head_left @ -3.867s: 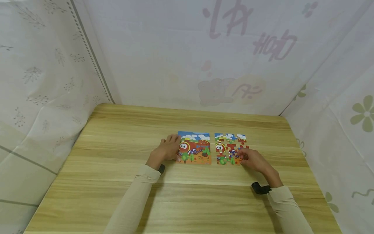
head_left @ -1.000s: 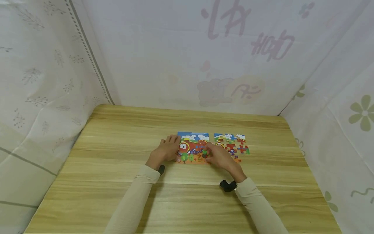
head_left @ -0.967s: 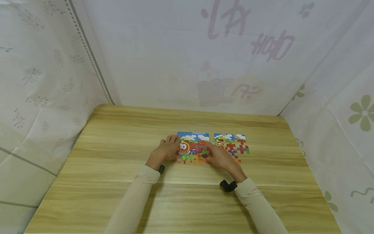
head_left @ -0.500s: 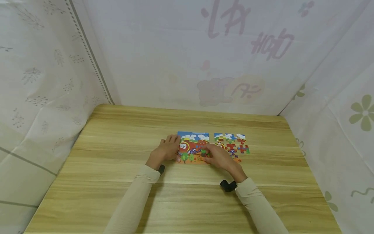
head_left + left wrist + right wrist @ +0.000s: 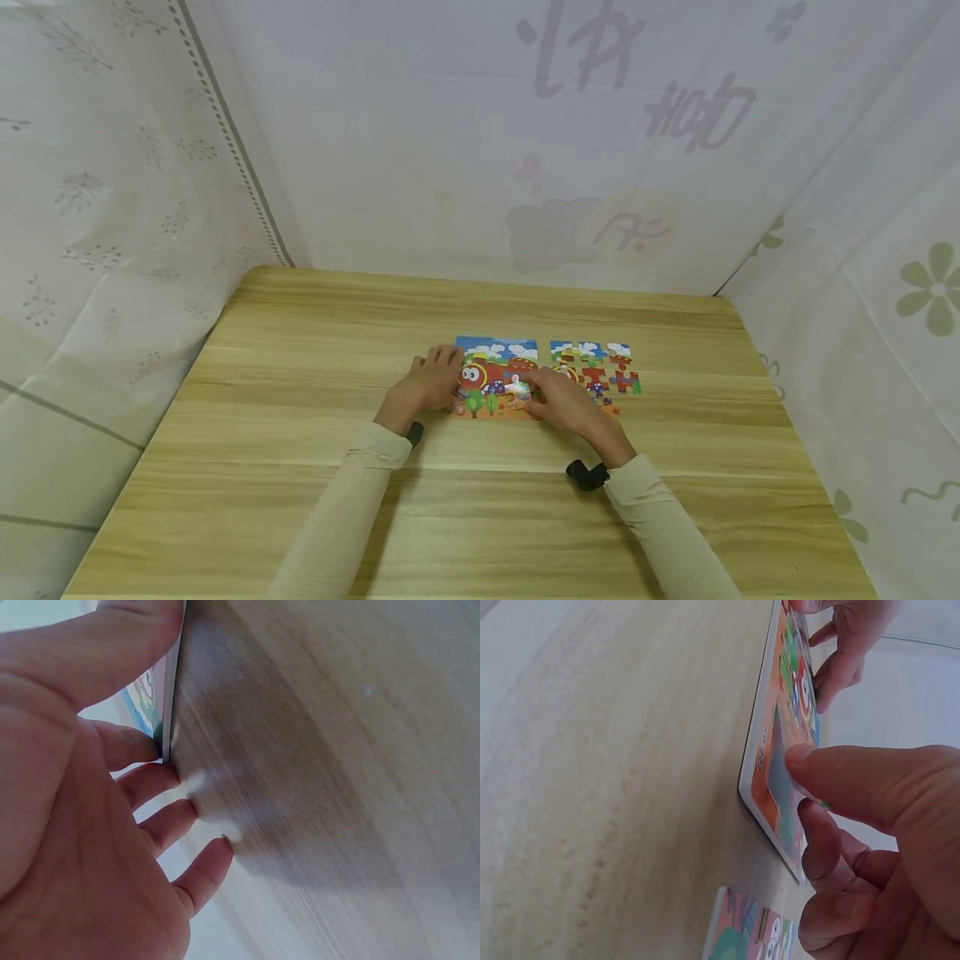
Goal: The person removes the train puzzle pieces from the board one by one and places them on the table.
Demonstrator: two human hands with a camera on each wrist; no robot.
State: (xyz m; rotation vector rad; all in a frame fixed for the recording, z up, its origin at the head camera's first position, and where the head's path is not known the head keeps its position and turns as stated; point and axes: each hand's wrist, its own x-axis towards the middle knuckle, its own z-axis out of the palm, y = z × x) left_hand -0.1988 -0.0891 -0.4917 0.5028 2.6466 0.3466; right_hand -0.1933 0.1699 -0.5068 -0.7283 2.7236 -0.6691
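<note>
A square picture board [image 5: 495, 350] with a red cartoon train lies on the table. My left hand [image 5: 431, 383] rests at its left side; in the left wrist view the thumb lies at the edge and the index fingertip touches a corner. My right hand [image 5: 562, 404] is over the board's lower right part, thumb and index finger pinching a jigsaw piece [image 5: 517, 389]. The piece glints, tilted, and its picture is washed out. Seen from the right wrist, the piece [image 5: 780, 761] is against or just above the board; I cannot tell which. The hand partly covers it.
Loose jigsaw pieces [image 5: 594, 379] with a matching train picture lie in rows just right of the board; my right hand hides some of the left and lower ones. The wooden table [image 5: 480, 525] extends around, with printed cloth [image 5: 420, 150] behind and at both sides.
Since the oldest frame, my right hand has gone left from the lower right loose pieces to the board, taking a piece along. Lately that piece has tilted and caught the light. The left hand stays put.
</note>
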